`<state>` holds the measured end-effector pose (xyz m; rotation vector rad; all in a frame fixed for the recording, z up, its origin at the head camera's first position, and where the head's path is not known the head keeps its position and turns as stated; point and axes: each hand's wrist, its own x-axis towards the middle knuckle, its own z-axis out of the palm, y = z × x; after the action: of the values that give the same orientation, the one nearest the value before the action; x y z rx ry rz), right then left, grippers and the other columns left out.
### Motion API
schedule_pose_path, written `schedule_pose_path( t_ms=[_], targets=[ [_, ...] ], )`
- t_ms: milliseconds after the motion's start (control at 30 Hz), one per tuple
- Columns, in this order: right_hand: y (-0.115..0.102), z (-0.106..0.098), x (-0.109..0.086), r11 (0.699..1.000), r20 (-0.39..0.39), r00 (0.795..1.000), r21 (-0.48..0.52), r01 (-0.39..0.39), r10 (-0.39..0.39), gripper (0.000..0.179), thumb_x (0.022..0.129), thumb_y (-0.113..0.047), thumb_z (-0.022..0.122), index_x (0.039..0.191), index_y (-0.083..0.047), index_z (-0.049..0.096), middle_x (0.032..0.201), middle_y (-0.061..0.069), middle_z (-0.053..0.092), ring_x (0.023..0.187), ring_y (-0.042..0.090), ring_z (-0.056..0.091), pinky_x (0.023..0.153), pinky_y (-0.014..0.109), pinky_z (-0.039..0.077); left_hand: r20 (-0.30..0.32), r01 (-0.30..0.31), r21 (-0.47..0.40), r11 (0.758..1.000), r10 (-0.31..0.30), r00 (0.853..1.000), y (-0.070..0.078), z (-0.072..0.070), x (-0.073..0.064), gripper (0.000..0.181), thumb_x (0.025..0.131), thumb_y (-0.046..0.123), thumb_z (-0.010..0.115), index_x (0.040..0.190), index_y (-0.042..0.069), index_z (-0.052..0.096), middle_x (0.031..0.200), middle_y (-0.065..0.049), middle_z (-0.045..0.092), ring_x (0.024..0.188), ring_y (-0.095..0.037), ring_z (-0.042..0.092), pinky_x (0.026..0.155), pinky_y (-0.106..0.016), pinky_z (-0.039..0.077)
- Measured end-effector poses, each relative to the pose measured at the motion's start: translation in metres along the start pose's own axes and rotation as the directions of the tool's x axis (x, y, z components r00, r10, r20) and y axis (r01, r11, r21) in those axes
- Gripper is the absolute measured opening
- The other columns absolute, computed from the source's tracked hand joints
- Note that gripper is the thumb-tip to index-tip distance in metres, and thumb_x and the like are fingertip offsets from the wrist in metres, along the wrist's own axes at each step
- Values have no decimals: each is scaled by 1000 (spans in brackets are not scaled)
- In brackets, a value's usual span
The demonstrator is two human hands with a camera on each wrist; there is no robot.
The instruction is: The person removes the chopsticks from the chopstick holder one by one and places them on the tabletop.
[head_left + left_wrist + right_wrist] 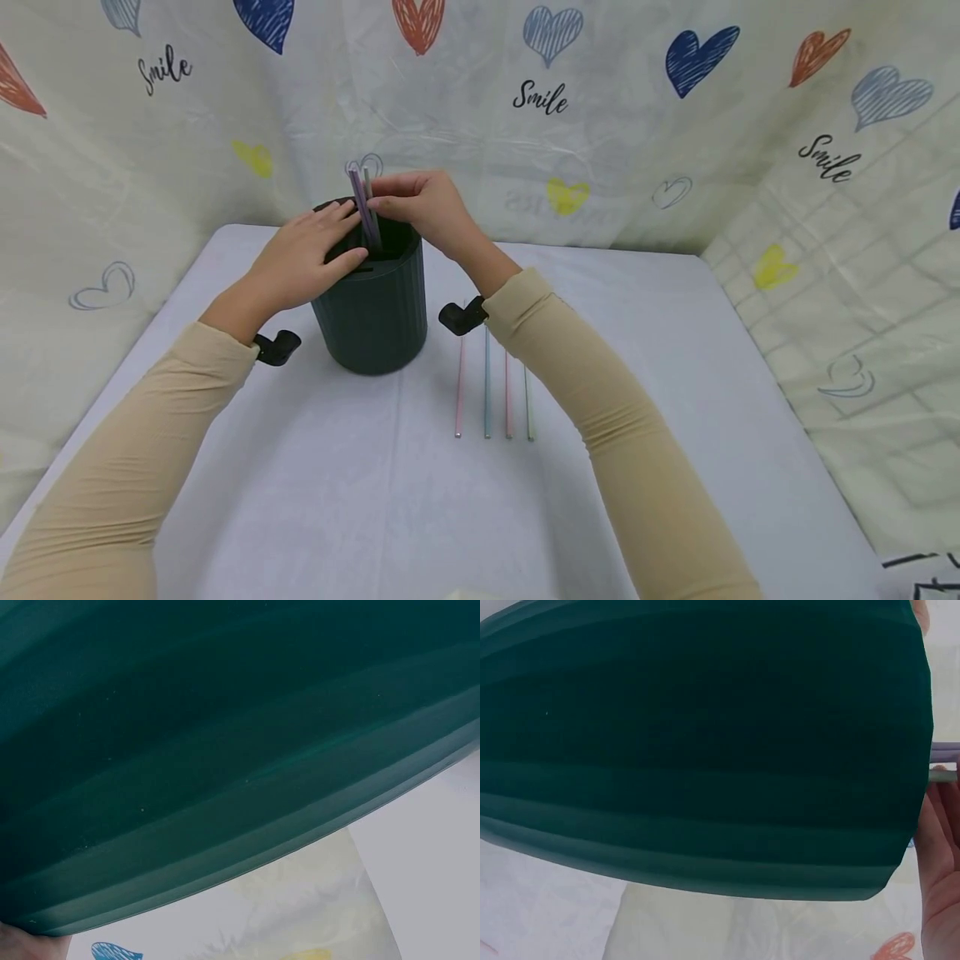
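A dark green ribbed bin (371, 325) stands upright at the table's back left. Over its left rim lies my left hand (296, 258), fingers extended across the opening toward the purple sticks; whether they touch is unclear. Thin purple sticks (358, 196) rise out of the bin, leaning slightly left. Beside them my right hand (427, 208) pinches a thin pale green stick (367, 179) between thumb and fingers. The right wrist view shows that stick (943, 776) at the bin's rim. Its lower end is hidden inside. Bin wall (240, 750) fills most of the left wrist view.
Several thin sticks (487, 392), pink, blue and green, lie side by side on the white table (300, 500) right of the bin. My right forearm passes over some of them. A heart-patterned sheet (465, 125) hangs behind the table.
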<state>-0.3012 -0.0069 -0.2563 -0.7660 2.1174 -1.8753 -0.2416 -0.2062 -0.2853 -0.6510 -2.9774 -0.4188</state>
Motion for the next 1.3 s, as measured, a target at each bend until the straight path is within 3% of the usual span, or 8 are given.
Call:
schedule_pose_path(
  t_ms=[300, 533, 700, 900, 1133, 1300],
  targets=[
    [-4, 1, -1, 998, -62, 997, 62, -32, 35, 29, 84, -10, 67, 111, 0, 67, 110, 9, 68, 98, 12, 66, 84, 22, 54, -8, -1, 6, 1000, 1, 1000, 2, -2, -2, 67, 97, 51, 30, 149, 10, 20, 155, -11, 16, 143, -30, 13, 116, -51, 10],
    [-20, -11, -6, 993, -129, 989, 87, 81, -69, 26, 85, -8, 64, 109, 3, 68, 106, 15, 69, 94, 16, 68, 84, 25, 54, -7, -8, 5, 1000, 8, 1000, 1, -1, -1, 68, 97, 52, 30, 148, 9, 21, 155, -11, 15, 144, -30, 12, 117, -49, 8],
    [-42, -15, -18, 985, -175, 981, 134, 107, -83, 27, 85, -3, 63, 110, 6, 66, 103, 16, 69, 91, 18, 69, 84, 27, 55, -14, -5, 23, 1000, 5, 1000, 0, 0, 1, 68, 97, 53, 29, 148, 9, 21, 155, -11, 16, 143, -30, 13, 117, -48, 9],
    [-59, -24, -31, 966, -233, 957, 150, 209, -171, 26, 83, 2, 63, 108, 10, 65, 95, 16, 71, 88, 19, 70, 85, 30, 54, -11, 1, 26, 1000, -1, 1000, 0, 1, 1, 67, 97, 52, 31, 148, 10, 21, 155, -11, 16, 143, -29, 13, 117, -47, 9],
    [-66, -40, -28, 939, -299, 933, 216, 269, -199, 26, 79, 2, 68, 104, 7, 68, 86, 9, 72, 86, 21, 70, 85, 31, 54, -18, -4, 20, 1000, 5, 1000, 0, 1, -1, 67, 97, 52, 30, 148, 10, 21, 155, -12, 16, 143, -31, 13, 117, -48, 9],
    [-73, -46, -31, 926, -320, 917, 210, 313, -237, 25, 78, 3, 69, 102, 8, 69, 84, 9, 72, 86, 22, 70, 85, 32, 54, -16, -8, 18, 1000, 8, 1000, 1, 1, -1, 67, 97, 51, 30, 148, 10, 22, 155, -12, 16, 143, -30, 13, 117, -48, 9]
  ],
)
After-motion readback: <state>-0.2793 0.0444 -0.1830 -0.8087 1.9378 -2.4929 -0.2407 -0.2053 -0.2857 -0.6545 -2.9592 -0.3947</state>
